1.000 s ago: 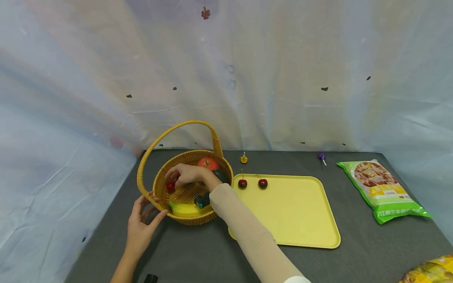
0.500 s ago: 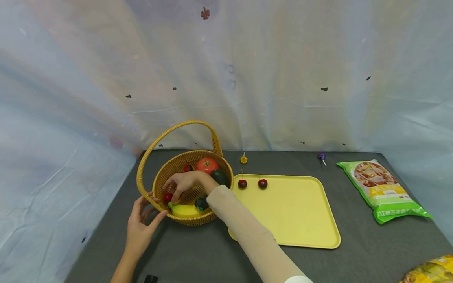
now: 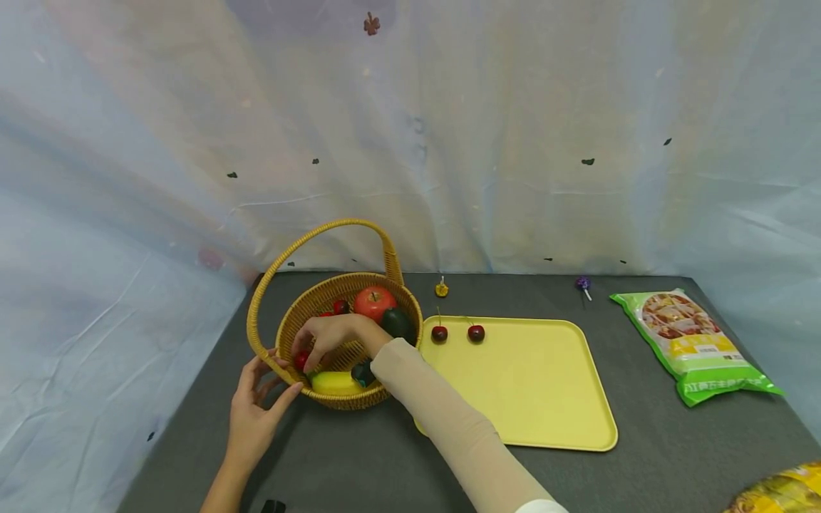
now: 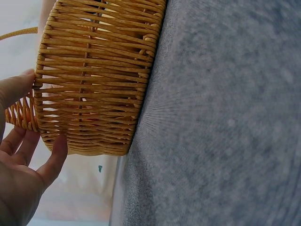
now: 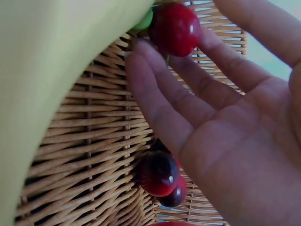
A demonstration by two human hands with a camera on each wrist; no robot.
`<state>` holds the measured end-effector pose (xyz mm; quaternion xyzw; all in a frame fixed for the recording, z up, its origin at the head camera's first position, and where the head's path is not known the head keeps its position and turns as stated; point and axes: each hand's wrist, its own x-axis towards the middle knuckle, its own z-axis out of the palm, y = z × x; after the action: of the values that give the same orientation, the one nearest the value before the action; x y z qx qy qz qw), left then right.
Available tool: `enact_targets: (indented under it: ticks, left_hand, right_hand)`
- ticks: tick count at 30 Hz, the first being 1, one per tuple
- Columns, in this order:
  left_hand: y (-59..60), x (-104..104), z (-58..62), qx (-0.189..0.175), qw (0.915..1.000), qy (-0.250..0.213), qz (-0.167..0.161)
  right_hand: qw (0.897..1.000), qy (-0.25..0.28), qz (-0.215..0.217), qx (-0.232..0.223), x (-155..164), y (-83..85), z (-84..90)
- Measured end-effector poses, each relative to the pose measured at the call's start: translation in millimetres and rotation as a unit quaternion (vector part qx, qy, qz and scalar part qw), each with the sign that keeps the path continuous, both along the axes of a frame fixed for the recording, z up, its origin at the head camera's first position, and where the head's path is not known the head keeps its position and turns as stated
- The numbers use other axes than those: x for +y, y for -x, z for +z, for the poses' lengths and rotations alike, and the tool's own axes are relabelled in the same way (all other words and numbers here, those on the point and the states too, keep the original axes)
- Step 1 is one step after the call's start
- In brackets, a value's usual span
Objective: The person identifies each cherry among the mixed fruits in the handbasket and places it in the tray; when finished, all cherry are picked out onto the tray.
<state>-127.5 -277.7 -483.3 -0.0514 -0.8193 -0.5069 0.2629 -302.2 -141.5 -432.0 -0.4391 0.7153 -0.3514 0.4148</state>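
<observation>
My left hand [image 3: 255, 406] grips the near-left rim of a wicker basket [image 4: 94, 80], thumb and fingers around the edge by the handle's foot. Inside the basket, my right hand [image 3: 333, 336] reaches down with loosely bent fingers. In the right wrist view a red cherry [image 5: 176, 29] sits against its fingertips, the thumb apart from it. Close by lies a yellow banana [image 3: 336, 383], large at the left of that view. More dark red cherries [image 5: 159, 173] lie further along the basket wall. A red apple [image 3: 375, 303] and dark green rounded fruit [image 3: 398, 324] fill the far right side.
Right of the basket lies a yellow tray [image 3: 526, 385] with two stemmed cherries [image 3: 476, 333] on it. Behind stand a yellow lollipop [image 3: 441, 288] and a purple lollipop [image 3: 583, 283]. A green food bag [image 3: 695, 342] lies right; a yellow bag [image 3: 779, 491] is at the near-right corner.
My right hand has moved toward the basket's near-left side, beside the banana and a cherry, uncovering cherries near the apple. My left hand keeps its grip on the rim.
</observation>
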Motion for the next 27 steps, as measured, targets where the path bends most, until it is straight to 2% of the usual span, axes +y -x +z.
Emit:
enact_targets:
  ticks: [7, 11, 15, 18, 21, 24, 27]
  left_hand:
    - [-0.1, -2, 1.6, 0.005, 1.0000, 0.005, -0.003]
    - [0.5, -4, 0.1, 0.005, 0.9999, 0.009, -0.007]
    - [1.0, -5, -1.6, 0.006, 0.9999, 0.009, -0.009]
    - [0.6, -3, -0.6, 0.005, 0.9999, 0.004, -0.009]
    - [-1.0, 2, 3.8, -0.001, 1.0000, -0.001, -0.008]
    - [-3.9, 7, 11.0, -0.004, 1.0000, -0.004, -0.005]
    - [-6.1, 12, 16.1, -0.005, 1.0000, -0.003, -0.004]
  right_hand:
    - [1.000, 0.015, 0.000, 0.001, 1, -0.8, 3.3]
    - [0.998, 0.066, 0.017, 0.011, 15, 3.3, 14.7]
    - [0.989, 0.132, 0.023, 0.062, 45, 10.0, 30.6]
    - [0.979, 0.170, -0.013, 0.109, 80, 10.9, 38.0]
    - [0.965, 0.214, -0.073, 0.136, 125, 4.5, 37.1]
    - [0.946, 0.253, -0.134, 0.153, 176, -5.4, 28.4]
    - [0.932, 0.262, -0.194, 0.158, 226, -14.8, 16.5]
